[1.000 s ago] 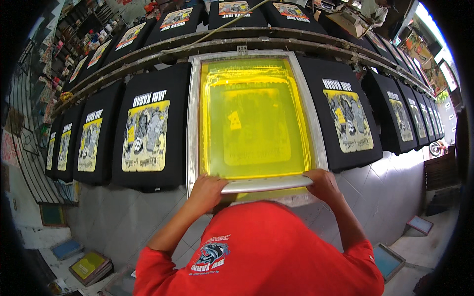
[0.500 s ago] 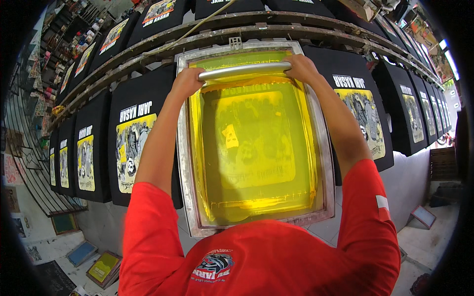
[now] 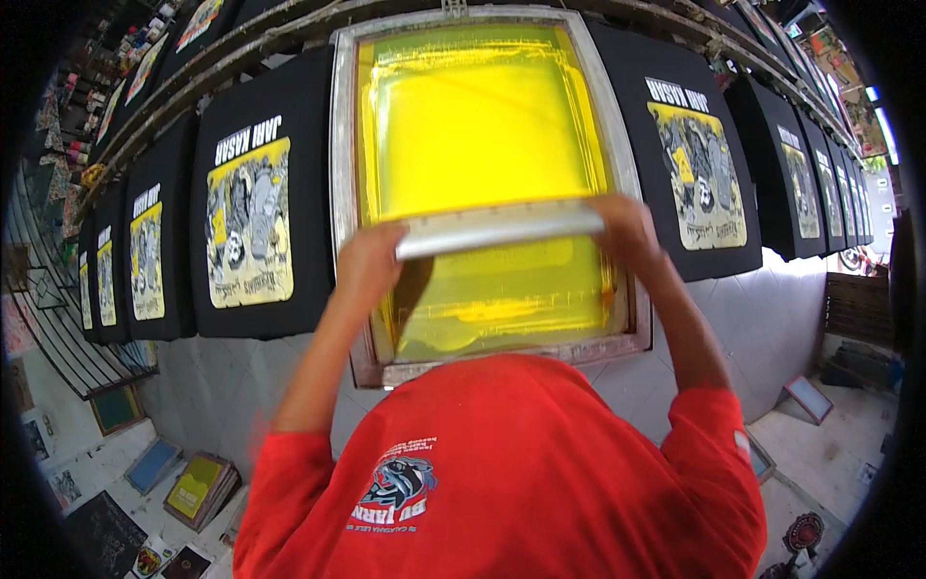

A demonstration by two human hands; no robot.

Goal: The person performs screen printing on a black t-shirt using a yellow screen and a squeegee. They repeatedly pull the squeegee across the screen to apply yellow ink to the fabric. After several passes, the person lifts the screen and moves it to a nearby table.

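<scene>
My left hand and my right hand are wrapped round the two ends of a wide squeegee with a silvery metal handle. The squeegee lies across a screen-printing frame, below its middle. Beyond the blade, a bright, even coat of yellow ink covers the mesh. On the near side the mesh looks duller olive-yellow, with streaks of ink close to the near edge. Whatever lies under the screen is hidden by the ink and the frame.
Black printed T-shirts stand in rows on boards, one left of the frame and one right. A rail runs behind. Small screens lean on the floor at lower left; another is at lower right.
Both hands have drawn the squeegee from the far end of the screen toward me. Bright yellow ink now covers the mesh behind it, hiding the picture that showed through. The view has shifted.
</scene>
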